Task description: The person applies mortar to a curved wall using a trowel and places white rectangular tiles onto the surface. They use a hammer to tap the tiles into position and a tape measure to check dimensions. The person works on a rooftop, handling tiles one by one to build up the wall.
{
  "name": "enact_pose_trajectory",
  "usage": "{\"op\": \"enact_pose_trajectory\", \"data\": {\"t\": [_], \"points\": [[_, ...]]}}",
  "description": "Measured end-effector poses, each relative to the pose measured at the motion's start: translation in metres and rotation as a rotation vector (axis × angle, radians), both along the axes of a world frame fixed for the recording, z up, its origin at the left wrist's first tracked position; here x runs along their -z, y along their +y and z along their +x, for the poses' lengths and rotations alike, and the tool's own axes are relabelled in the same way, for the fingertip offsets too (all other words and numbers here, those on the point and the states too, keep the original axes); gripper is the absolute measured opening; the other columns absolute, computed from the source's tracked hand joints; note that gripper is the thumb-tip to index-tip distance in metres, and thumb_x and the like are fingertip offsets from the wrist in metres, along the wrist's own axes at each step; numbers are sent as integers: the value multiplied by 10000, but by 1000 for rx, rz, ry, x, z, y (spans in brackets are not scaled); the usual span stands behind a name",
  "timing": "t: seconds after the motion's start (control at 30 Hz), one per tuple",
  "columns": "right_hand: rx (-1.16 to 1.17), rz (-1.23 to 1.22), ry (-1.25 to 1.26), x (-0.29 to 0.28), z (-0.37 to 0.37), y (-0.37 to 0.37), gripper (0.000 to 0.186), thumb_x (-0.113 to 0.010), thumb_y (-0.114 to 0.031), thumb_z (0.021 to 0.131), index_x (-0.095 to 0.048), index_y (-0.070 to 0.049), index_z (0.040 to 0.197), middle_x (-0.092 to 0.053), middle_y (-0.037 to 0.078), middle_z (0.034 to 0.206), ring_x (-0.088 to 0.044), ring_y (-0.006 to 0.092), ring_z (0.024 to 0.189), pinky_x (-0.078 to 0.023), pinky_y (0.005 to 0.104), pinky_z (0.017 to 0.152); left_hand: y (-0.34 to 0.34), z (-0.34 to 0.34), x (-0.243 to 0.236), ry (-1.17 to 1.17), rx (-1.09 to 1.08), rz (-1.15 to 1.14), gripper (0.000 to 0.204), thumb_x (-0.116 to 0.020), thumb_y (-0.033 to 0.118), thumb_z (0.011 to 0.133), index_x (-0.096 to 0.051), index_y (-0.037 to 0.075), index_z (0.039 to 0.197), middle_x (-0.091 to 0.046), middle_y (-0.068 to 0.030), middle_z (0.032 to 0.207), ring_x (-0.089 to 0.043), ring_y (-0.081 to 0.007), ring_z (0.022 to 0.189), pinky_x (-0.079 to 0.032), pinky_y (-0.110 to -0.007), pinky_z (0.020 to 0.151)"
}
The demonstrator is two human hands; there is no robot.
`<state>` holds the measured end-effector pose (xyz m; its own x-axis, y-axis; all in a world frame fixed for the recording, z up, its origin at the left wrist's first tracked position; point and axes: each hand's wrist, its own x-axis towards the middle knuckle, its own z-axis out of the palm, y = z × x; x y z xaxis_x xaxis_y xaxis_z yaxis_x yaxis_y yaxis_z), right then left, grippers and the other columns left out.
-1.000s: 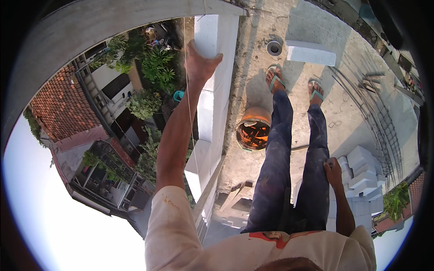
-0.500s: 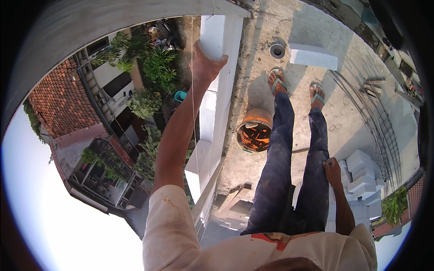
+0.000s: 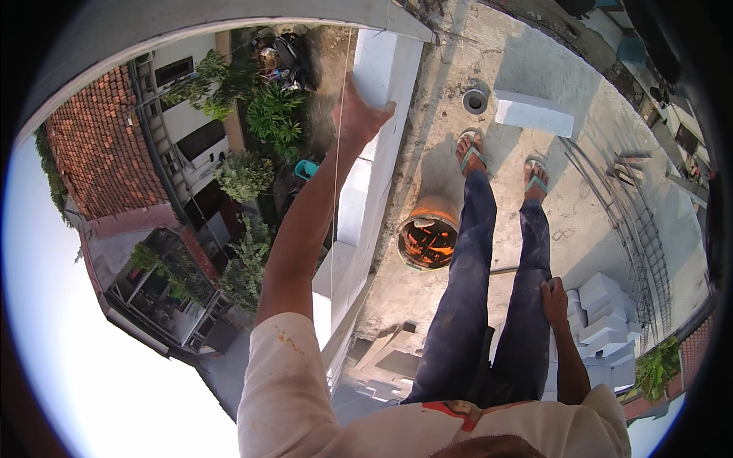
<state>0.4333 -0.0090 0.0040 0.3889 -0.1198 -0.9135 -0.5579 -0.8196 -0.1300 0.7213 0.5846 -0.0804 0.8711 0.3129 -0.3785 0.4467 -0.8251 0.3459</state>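
Note:
My left hand spans the top of a white lightweight block in a low wall. The thumb lies along the right side and the fingers reach over the left side. A thin string runs lengthwise past this hand and forearm. Further white blocks continue the wall toward me. My right hand is closed, its fingers curled against the leg of my dark trousers. Whatever it may hold is hidden.
An orange-stained bucket stands between the wall and my feet. Ahead lie a loose white block and a pipe opening. Steel mesh and stacked blocks are at right. Left of the wall is a drop to plants.
The whole view has shifted and tilted slightly. My left hand stays on the block, and my right hand remains closed against my leg.

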Motion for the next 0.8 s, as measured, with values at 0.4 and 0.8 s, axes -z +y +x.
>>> {"op": "enact_pose_trajectory", "data": {"t": [0.4, 0.8], "points": [[-481, 169, -80, -40, 20, 35, 1034, -853, -325, 847, -259, -29, 1639, -345, 336, 1561, -430, 546, 1375, -422, 618, 1105, 27, 2, -21, 48, 32, -266, 1207, -841, 701, 789, -342, -43, 1598, -533, -328, 1501, -548, -413, 1416, -474, -488, 1167], [-975, 208, -126, -19, 74, 20, 653, -837, -349, 828, -611, -134, 1401, -555, 148, 1426, -580, 434, 1182, -530, 538, 949, -74, -63, -209, -1054, -291, 195, 397, -731, 180, 1027, -643, 18, 1378, -682, -179, 1311, -662, -261, 1262, -525, -415, 1095]]}}
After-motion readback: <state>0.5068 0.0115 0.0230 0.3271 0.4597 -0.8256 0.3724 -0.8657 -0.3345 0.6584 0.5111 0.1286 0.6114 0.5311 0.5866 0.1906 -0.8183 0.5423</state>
